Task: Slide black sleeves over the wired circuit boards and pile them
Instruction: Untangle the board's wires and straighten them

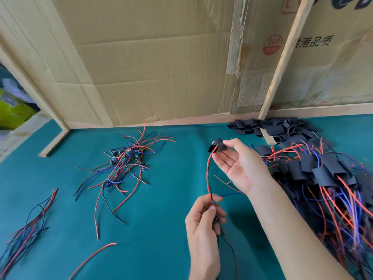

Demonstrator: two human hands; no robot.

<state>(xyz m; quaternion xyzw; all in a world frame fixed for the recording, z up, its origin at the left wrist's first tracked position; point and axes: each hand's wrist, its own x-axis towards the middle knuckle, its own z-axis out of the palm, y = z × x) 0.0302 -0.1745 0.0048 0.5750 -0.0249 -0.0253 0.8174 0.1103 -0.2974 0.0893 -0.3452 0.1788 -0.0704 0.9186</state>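
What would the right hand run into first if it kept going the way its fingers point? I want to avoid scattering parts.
The right hand, pinching a black sleeve, points left and away. Probably bare green mat, then the cardboard wall; the unsleeved boards seem farther left, though depth is unclear.

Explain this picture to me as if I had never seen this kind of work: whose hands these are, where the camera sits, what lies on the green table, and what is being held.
There is no machine here: a person works with bare hands, filmed by a camera worn on the head, looking down.

The right hand pinches one black sleeve. The left hand grips red and black wires that run up into that sleeve.

On the green table lie a heap of bare wired circuit boards, loose wires at the left edge, empty sleeves by the cardboard wall, and a big pile of finished sleeved boards on the right.
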